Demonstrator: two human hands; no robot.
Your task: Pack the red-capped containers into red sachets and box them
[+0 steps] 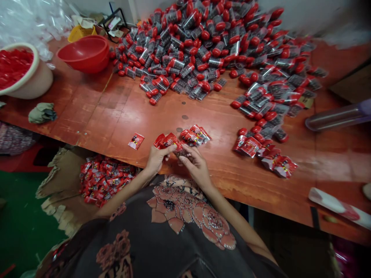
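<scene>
Both hands work together at the front edge of the table. The left hand (156,160) grips a small bunch of red foil sachets (166,140) between thumb and fingers, and the right hand (195,166) pinches the bunch's near end, its fingers curled and closed. Just beyond, at 12 o'clock, lies a loose cluster of red packets (195,135). A single red sachet (136,141) lies alone at 10 o'clock.

The red-stained wooden table (89,123) holds a large heap of clear tubes with red caps (199,50), spreading from 12 to 2 o'clock. More tubes and sachets trail toward 2 o'clock. At 10 o'clock are a red plastic bowl (83,54) and a cream basin of red pieces (23,71). Below the edge at 8 o'clock, a torn cardboard box (62,181) holds more packets.

Round tubes could roll off the table if a sleeve or hand knocks them, and the lone sachet sits near the edge. A hard pinch could crease the foil.

Each sachet shows a small dark figure, but no words are legible. Lettering on the dark top is also unreadable.
</scene>
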